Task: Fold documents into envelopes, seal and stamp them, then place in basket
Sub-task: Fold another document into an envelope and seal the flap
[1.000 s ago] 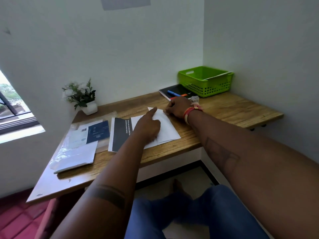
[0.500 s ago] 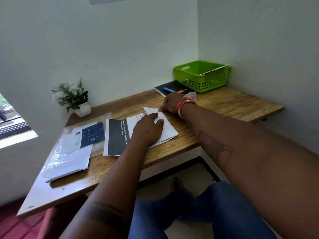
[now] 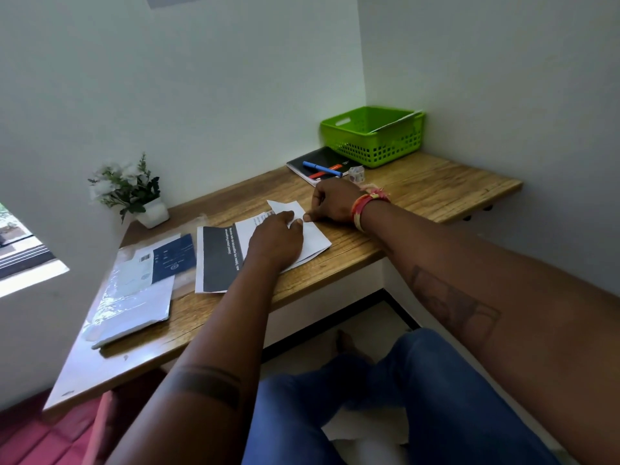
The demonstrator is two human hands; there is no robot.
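Right, my left hand presses flat on the document at mid-desk while my right hand pinches its far fold, so folding's underway, nothing sealed or stamped here, and one envelope shows in the corner basket.

Head view — forward, down, close
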